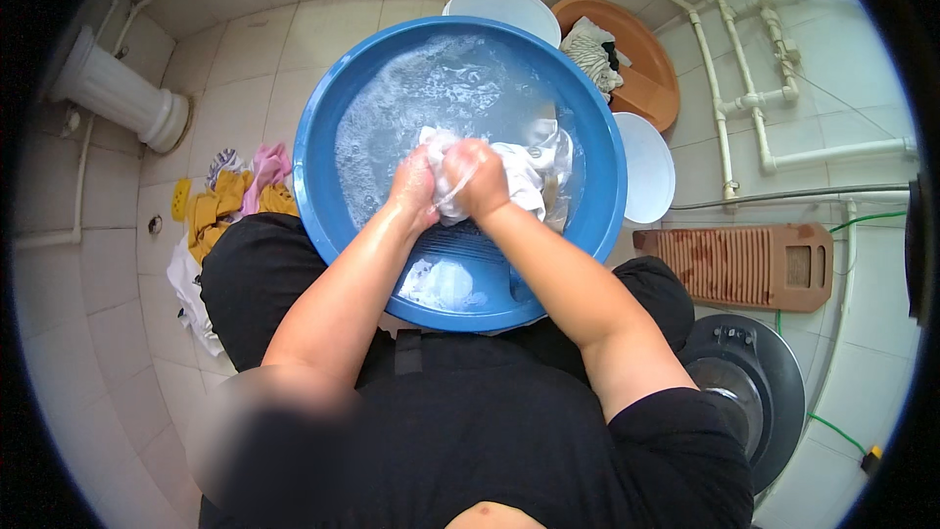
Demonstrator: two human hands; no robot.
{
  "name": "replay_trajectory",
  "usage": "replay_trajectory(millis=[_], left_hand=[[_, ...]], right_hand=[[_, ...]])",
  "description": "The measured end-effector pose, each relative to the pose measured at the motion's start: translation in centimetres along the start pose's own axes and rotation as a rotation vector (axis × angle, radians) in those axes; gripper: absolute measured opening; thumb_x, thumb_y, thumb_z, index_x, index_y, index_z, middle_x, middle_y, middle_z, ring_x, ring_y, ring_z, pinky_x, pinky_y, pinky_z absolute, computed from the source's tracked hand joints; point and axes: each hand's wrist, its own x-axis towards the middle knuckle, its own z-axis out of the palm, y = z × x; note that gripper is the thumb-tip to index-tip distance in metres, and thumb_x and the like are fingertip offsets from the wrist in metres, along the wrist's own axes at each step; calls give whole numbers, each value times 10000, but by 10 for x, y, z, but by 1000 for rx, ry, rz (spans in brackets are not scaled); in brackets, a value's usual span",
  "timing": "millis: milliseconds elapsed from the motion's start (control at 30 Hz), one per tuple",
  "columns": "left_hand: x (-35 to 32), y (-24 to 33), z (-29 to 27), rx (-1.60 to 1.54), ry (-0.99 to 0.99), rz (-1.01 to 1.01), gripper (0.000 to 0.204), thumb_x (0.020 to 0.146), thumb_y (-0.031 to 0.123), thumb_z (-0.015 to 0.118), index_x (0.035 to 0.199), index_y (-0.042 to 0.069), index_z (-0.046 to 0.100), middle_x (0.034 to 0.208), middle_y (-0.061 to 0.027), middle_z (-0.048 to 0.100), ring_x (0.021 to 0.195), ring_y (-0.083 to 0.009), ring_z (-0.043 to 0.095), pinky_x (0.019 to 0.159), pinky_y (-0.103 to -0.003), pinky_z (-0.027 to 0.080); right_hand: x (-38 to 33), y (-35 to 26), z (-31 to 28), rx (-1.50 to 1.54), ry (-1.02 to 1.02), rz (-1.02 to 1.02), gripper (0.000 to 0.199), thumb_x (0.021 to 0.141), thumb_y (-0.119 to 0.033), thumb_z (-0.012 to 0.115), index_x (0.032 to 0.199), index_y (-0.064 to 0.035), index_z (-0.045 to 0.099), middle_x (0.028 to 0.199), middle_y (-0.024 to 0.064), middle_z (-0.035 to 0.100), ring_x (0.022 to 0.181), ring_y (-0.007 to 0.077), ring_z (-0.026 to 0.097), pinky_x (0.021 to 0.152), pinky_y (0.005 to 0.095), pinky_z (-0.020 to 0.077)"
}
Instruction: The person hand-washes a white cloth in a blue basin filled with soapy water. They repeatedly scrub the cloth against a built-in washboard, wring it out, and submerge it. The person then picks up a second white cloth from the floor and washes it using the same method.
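A large round blue tub (311, 152) holds soapy water, and both my hands are together near its middle. My left hand (415, 184) is closed on the left side of a wet white garment (522, 174). Wrapped round a bunched fold of the same garment, my right hand (477, 178) sits close beside the left. The garment's rest trails to the right into the water, next to some beige cloth there. Suds float mostly along the tub's left side. Under my wrists, the tub's near side has a ribbed slope with foam (439, 284) on it.
Mixed clothes (220, 211) lie on the tiles at left. Behind the tub stand a white basin (504, 8) and a brown basin (636, 49) with striped cloth. On the right are another white basin (646, 168), a brown washboard (736, 267), a dark basin (783, 382) and white pipes (713, 69).
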Motion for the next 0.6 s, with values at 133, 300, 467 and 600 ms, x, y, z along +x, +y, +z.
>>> replay_trajectory(millis=[133, 300, 467, 600], left_hand=[[-8, 0, 6, -96, 10, -112, 241, 869, 270, 468, 924, 54, 560, 873, -97, 606, 788, -221, 593, 724, -358, 490], [49, -10, -80, -82, -308, -71, 244, 862, 320, 502, 913, 87, 551, 846, -78, 600, 772, -198, 586, 677, -322, 477], [1, 8, -1, -22, -94, 85, 221, 815, 200, 570, 983, 57, 544, 902, -70, 598, 831, -181, 579, 731, -292, 450], [3, 23, -3, 376, 45, 489, 503, 728, 30, 558, 1208, 33, 411, 1111, -131, 514, 1028, -239, 501, 900, -327, 375]], right_hand=[[1, 5, -4, -73, 40, 86, 172, 735, -227, 570, 696, -61, 588, 745, 152, 596, 689, 336, 572, 622, 401, 462], [-26, -57, 10, -201, -141, -211, 171, 730, -215, 568, 654, -65, 543, 713, 142, 578, 657, 353, 557, 590, 427, 450], [45, 19, -4, -253, -24, 298, 249, 778, -298, 568, 721, -56, 551, 760, 179, 592, 729, 372, 567, 641, 427, 444], [87, 64, -36, -181, 270, 441, 361, 756, -387, 619, 818, -36, 562, 868, 206, 609, 772, 332, 584, 690, 401, 446]])
